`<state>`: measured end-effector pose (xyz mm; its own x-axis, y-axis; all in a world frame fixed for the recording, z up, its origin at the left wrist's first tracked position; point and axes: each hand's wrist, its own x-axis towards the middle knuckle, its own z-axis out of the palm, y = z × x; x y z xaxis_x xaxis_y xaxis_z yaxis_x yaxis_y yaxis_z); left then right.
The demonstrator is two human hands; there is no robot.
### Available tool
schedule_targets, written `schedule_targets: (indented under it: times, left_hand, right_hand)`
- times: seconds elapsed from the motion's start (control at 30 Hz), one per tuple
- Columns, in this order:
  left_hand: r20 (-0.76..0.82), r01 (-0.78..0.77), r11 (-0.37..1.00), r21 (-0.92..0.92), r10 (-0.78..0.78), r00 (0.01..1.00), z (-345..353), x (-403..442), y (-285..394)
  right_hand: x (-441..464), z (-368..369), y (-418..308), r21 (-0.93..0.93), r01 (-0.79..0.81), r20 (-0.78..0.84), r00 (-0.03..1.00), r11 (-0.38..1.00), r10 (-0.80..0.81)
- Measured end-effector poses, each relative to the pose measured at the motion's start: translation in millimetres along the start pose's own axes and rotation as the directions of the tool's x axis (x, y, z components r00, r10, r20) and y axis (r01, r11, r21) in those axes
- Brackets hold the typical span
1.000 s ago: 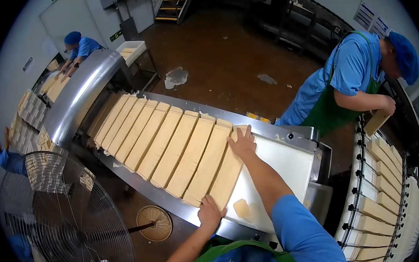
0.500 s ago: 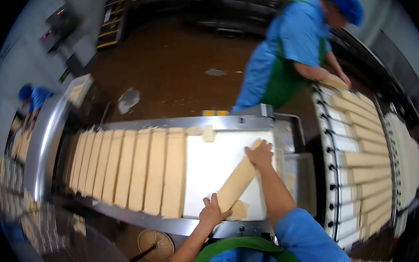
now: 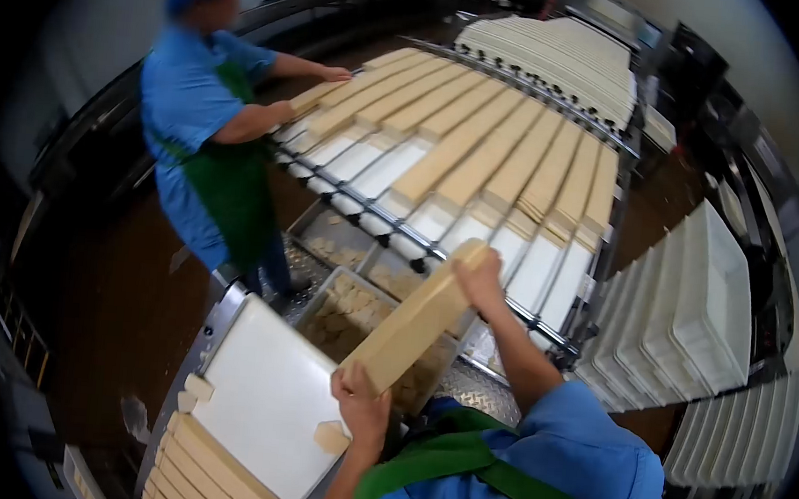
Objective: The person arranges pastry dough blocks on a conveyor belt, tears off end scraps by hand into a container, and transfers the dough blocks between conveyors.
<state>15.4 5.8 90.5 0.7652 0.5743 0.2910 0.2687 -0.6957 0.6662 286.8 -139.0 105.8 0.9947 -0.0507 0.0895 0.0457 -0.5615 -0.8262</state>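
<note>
A long pale beige block (image 3: 413,321), which looks like a stack of thin dough sheets, is held aslant in the air between my two hands. My right hand (image 3: 482,279) is closed around its far end, close to the edge of the slotted rack (image 3: 432,247). The near end rests in my left hand (image 3: 362,404), fingers wrapped round it, beside the white board (image 3: 267,384). Similar blocks (image 3: 482,157) lie side by side in the rack's lanes. A loose pale piece (image 3: 331,437) lies on the board's edge near my left wrist.
A co-worker (image 3: 208,122) at the rack's left side has both hands at a block there. Bins of scraps (image 3: 348,311) stand below the rack. Stacked white trays (image 3: 676,318) rise at right. More blocks (image 3: 203,478) lie at the board's lower left end.
The view has swung right, from the board to the rack. The block has been lifted off the board and carried toward the rack, still in both my hands.
</note>
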Motion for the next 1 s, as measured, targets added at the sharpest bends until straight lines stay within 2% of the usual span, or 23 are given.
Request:
schedule_targets:
  times: [0.03, 0.07, 0.1, 0.17, 0.2, 0.23, 0.27, 0.3, 0.33, 0.37, 0.4, 0.53, 0.63, 0.7, 0.77, 0.83, 0.87, 0.93, 1.0]
  left_hand:
    - [0.021, -0.019, 1.0, -0.008, 0.019, 1.0, 14.3, 4.0, 17.0]
    - [-0.021, -0.285, 0.959, -0.012, 0.285, 0.958, 28.7, 7.1, 32.8]
    - [-0.066, -0.526, 0.85, -0.005, 0.525, 0.849, 42.7, 8.3, 46.2]
    - [0.037, -0.686, 0.716, -0.131, 0.695, 0.718, 79.2, 3.5, 59.9]
    - [0.042, -0.689, 0.712, -0.135, 0.699, 0.714, 84.0, 6.2, 76.0]
    - [0.416, -0.483, 0.77, -0.417, 0.634, 0.652, 84.5, 11.6, 95.9]
    - [0.576, -0.336, 0.784, -0.522, 0.615, 0.539, 97.5, 9.3, 104.3]
    - [0.715, -0.161, 0.814, -0.559, 0.571, 0.404, 110.4, 7.0, 112.6]
    - [0.459, -0.473, 0.562, -0.678, 0.827, 0.324, 140.9, -4.2, 106.1]
    - [0.176, -0.712, 0.22, -0.667, 0.975, 0.136, 160.0, -12.9, 105.4]
    - [0.172, -0.712, 0.212, -0.67, 0.977, 0.129, 165.1, -14.4, 112.9]
    - [0.056, -0.752, 0.128, -0.647, 0.991, 0.12, 177.3, -5.4, 135.1]
    - [0.107, -0.734, 0.165, -0.659, 0.986, 0.126, 182.7, 3.8, 147.0]
    - [0.229, -0.675, 0.244, -0.697, 0.967, 0.113, 189.5, 4.6, 149.7]
    - [0.208, -0.697, 0.23, -0.679, 0.971, 0.117, 198.7, 5.7, 153.4]
    - [0.185, -0.718, 0.22, -0.66, 0.974, 0.128, 207.9, 6.3, 158.8]
    - [0.201, -0.687, 0.237, -0.686, 0.97, 0.134, 210.3, 9.4, 164.0]
    - [0.262, -0.634, 0.289, -0.717, 0.955, 0.139, 212.1, 17.7, 171.6]
    - [0.254, -0.657, 0.302, -0.691, 0.952, 0.17, 219.5, 17.7, 172.9]
  right_hand:
    - [23.0, -31.6, 32.1, 0.016, -0.048, 0.012, 0.999, 0.999, 0.048]
    - [30.1, -70.6, 35.7, 0.035, -0.187, -0.003, 0.982, 0.982, 0.188]
    - [34.1, -107.4, 34.3, 0.057, -0.322, -0.009, 0.947, 0.945, 0.323]
    - [52.8, -160.5, 66.3, -0.002, -0.387, 0.004, 0.922, 0.922, 0.387]
    - [64.6, -180.5, 90.2, -0.057, -0.373, 0.007, 0.927, 0.926, 0.374]
    - [75.5, -195.3, 113.9, -0.113, -0.359, 0.012, 0.932, 0.926, 0.363]
    - [79.4, -206.8, 128.0, -0.22, -0.251, 0.028, 0.964, 0.943, 0.263]
    - [92.0, -212.3, 148.7, -0.219, -0.258, 0.025, 0.962, 0.941, 0.27]
    - [106.7, -213.8, 168.4, -0.387, -0.173, 0.073, 0.973, 0.905, 0.218]
    - [118.3, -216.5, 182.4, -0.539, -0.076, 0.133, 0.976, 0.839, 0.173]
    - [105.2, -221.4, 123.5, -0.659, -0.151, 0.097, 0.954, 0.737, 0.282]
    - [147.0, -211.7, 155.7, -0.688, -0.043, 0.164, 0.963, 0.725, 0.213]
    - [163.4, -213.3, 156.8, -0.711, -0.063, 0.172, 0.95, 0.7, 0.26]
    - [170.6, -212.8, 161.5, -0.705, -0.087, 0.176, 0.94, 0.703, 0.292]
    - [176.8, -211.8, 170.2, -0.705, -0.106, 0.181, 0.929, 0.702, 0.323]
    - [179.0, -208.6, 181.5, -0.654, -0.092, 0.049, 0.985, 0.751, 0.164]
    - [181.5, -208.9, 184.5, -0.655, -0.086, 0.055, 0.985, 0.75, 0.161]
    - [187.2, -209.0, 189.7, -0.65, -0.009, 0.03, 0.999, 0.76, 0.037]
    - [191.4, -212.3, 191.4, -0.661, 0.02, 0.04, 0.999, 0.75, 0.009]
